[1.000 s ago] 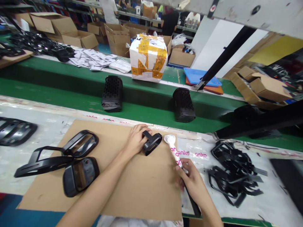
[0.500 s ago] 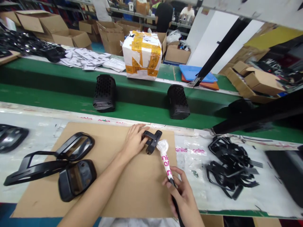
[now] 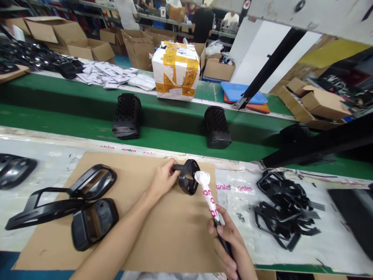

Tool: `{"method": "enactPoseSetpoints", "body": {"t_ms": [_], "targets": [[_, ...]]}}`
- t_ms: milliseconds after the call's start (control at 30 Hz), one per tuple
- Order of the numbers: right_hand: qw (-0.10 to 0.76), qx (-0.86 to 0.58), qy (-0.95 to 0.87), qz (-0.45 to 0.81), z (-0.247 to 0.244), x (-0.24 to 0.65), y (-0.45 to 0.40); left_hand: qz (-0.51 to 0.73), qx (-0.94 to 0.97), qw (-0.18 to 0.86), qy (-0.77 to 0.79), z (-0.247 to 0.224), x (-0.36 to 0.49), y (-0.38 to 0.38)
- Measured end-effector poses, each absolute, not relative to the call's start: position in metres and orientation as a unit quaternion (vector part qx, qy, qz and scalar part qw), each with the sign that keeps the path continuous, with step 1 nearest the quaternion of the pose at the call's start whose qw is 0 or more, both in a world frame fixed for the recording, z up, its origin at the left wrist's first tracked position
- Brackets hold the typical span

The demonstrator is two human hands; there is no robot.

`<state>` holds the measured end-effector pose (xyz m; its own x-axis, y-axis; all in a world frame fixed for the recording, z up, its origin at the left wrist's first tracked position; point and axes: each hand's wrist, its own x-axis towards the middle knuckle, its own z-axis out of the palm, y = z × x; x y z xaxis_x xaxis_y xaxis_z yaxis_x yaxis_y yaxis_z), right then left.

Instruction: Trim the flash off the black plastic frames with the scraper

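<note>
Head view: left hand (image 3: 164,179) is holding the black looped part (image 3: 188,178) by its narrow end – fingers closed on it, the open ring facing right, over the far right area of the cardboard sheet (image 3: 171,233). Right hand (image 3: 229,243) is gripping a black-handled tool (image 3: 209,196), fingers wrapped around the handle, its white-wrapped end pointing up and away. That end is sitting right at the ring's right edge – can't tell if they're touching.

Three black frames (image 3: 60,207) are lying together at left, partly on the cardboard. A tangled heap of thin black parts (image 3: 287,208) is lying on the plastic-covered desk (image 3: 279,258) at right. Beyond the desk, two perforated black housings (image 3: 127,116) are standing well apart on a green strip (image 3: 171,136); a white box with yellow tape (image 3: 176,74) is sitting behind, between them.
</note>
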<state>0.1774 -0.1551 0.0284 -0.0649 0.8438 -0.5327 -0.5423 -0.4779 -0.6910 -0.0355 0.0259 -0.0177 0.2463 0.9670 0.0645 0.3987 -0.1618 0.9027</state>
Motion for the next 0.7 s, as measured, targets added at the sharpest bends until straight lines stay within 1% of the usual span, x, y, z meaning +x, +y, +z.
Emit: {"method": "enactPoseSetpoints", "body": {"t_ms": [67,167,333,400,567,700], "targets": [[0.503,-0.463,-0.142,0.716,0.028,0.181,-0.158,0.34,0.693,0.375,0.514,-0.019,-0.033,0.026],[0.518,-0.459,-0.139,0.708,0.027,0.182,-0.16,0.331,0.751,0.294,0.49,-0.021,-0.031,0.029],[0.47,-0.519,-0.191,0.688,0.024,0.184,-0.154,0.307,0.812,0.225,0.442,-0.024,-0.03,0.032],[0.449,-0.569,-0.227,0.651,0.023,0.188,-0.152,0.308,0.811,0.227,0.443,-0.024,-0.029,0.03],[0.385,-0.656,-0.316,0.568,0.029,0.197,-0.156,0.324,0.799,0.302,0.407,-0.023,-0.026,0.023],[0.351,-0.683,-0.332,0.548,0.03,0.194,-0.167,0.317,0.801,0.298,0.411,-0.02,-0.022,0.016]]}}
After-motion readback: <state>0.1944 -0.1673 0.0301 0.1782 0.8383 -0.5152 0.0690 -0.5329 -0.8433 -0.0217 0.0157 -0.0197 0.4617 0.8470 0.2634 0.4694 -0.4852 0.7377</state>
